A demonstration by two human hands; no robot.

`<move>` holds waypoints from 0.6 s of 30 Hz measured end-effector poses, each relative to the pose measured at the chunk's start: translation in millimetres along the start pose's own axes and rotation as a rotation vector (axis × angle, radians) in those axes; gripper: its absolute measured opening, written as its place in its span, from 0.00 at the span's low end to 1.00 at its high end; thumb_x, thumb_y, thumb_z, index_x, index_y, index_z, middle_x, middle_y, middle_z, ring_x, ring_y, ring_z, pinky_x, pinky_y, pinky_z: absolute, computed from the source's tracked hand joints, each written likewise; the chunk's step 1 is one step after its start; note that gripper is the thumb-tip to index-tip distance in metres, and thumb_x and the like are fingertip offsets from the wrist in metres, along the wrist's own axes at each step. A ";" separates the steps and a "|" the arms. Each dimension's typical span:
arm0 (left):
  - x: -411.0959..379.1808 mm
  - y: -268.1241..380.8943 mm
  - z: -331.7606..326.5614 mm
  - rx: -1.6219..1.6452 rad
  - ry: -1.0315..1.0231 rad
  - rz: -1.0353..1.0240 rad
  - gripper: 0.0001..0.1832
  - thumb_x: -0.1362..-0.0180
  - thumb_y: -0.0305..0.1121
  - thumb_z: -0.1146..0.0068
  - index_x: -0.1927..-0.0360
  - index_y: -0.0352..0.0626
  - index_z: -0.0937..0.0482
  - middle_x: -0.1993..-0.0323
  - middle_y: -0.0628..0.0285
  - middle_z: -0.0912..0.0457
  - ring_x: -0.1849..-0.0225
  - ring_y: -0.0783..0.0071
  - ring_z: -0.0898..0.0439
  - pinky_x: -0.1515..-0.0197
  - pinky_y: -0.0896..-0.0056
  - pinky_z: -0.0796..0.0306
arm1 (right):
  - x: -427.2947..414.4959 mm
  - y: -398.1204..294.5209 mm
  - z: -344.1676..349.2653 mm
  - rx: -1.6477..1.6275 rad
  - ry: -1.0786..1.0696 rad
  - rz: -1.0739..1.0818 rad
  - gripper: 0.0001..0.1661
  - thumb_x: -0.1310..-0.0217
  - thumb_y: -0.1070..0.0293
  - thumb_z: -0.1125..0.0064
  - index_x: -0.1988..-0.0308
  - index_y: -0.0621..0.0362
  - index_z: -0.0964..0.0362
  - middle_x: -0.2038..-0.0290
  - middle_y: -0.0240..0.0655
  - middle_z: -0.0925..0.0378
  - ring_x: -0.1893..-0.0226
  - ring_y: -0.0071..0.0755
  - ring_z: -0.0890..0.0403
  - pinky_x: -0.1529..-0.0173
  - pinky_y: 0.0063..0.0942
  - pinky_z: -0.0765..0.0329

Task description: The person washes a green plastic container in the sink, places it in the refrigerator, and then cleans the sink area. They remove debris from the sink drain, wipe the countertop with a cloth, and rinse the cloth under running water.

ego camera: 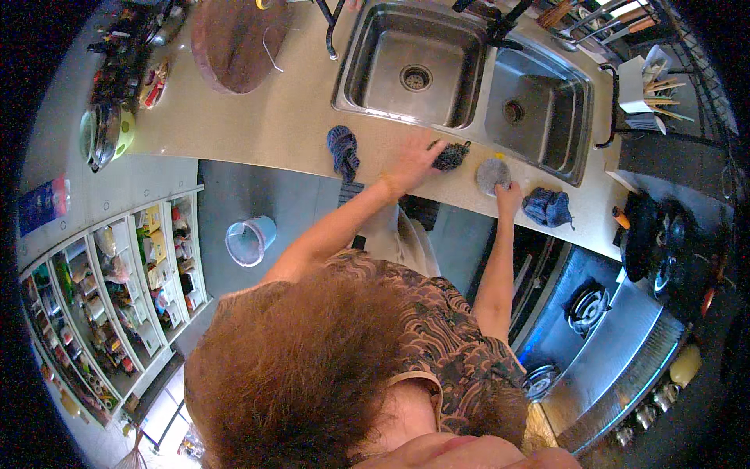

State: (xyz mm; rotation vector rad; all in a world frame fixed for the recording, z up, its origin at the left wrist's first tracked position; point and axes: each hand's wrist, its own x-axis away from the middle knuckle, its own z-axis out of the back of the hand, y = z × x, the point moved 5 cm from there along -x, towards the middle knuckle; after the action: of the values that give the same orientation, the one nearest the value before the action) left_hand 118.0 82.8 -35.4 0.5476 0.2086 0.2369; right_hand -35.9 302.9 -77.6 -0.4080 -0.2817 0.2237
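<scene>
My left hand point(415, 157), slightly blurred, is over the countertop point(275, 132) with its fingers apart. Its fingertips overlap the edge of a dark mesh scouring pad point(452, 156); whether they touch it is unclear. Between thumb and fingers, my right hand point(509, 198) holds the near edge of a round grey pad point(493, 176), with a small yellow bit at the pad's far rim. To the left lies a twisted dark blue knitted cloth point(343, 151). Just right of my right hand sits a bunched blue knitted cloth point(548, 207) with a loose cord.
Beyond my hands is a steel double sink with a larger basin point(404, 35) and a smaller basin point(542, 94). A round wooden board point(237, 44) stands far left. Right are dark pans point(644, 234) and a gas burner point(587, 308). A bucket point(252, 239) stands on the floor.
</scene>
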 end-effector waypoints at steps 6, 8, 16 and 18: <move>-20.3 -14.3 -40.2 0.246 -0.078 0.252 0.27 0.67 0.35 0.40 0.60 0.40 0.35 0.61 0.48 0.34 0.60 0.50 0.32 0.56 0.58 0.37 | 18.7 -13.8 10.9 -0.959 -0.037 -0.178 0.17 0.61 0.73 0.49 0.64 0.65 0.34 0.74 0.32 0.31 0.74 0.25 0.30 0.71 0.20 0.33; -12.4 -30.2 -27.9 0.332 0.006 0.422 0.26 0.65 0.37 0.41 0.60 0.39 0.35 0.62 0.48 0.34 0.61 0.49 0.32 0.58 0.58 0.36 | 31.3 -36.8 7.4 -1.103 -0.097 -0.120 0.21 0.61 0.76 0.51 0.60 0.63 0.36 0.73 0.29 0.32 0.74 0.22 0.31 0.70 0.18 0.33; 58.8 -74.7 29.9 0.110 0.098 0.685 0.28 0.61 0.39 0.41 0.62 0.30 0.39 0.61 0.44 0.39 0.64 0.47 0.31 0.63 0.58 0.32 | 57.0 -134.1 -116.4 -0.579 -0.322 0.143 0.17 0.59 0.72 0.49 0.63 0.62 0.34 0.68 0.42 0.29 0.69 0.38 0.27 0.64 0.29 0.30; 67.2 -80.1 30.6 0.109 0.077 0.679 0.29 0.60 0.40 0.40 0.63 0.28 0.39 0.61 0.43 0.41 0.65 0.46 0.30 0.66 0.59 0.31 | 59.8 -152.4 -113.4 -0.422 -0.258 0.216 0.18 0.57 0.68 0.47 0.62 0.63 0.34 0.66 0.47 0.28 0.66 0.45 0.26 0.62 0.34 0.30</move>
State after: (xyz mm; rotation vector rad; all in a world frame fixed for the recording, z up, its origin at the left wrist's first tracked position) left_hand 203.2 20.1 -61.6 0.7061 0.1039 0.9116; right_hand 79.4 142.1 -100.2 -0.8318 -0.5429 0.4324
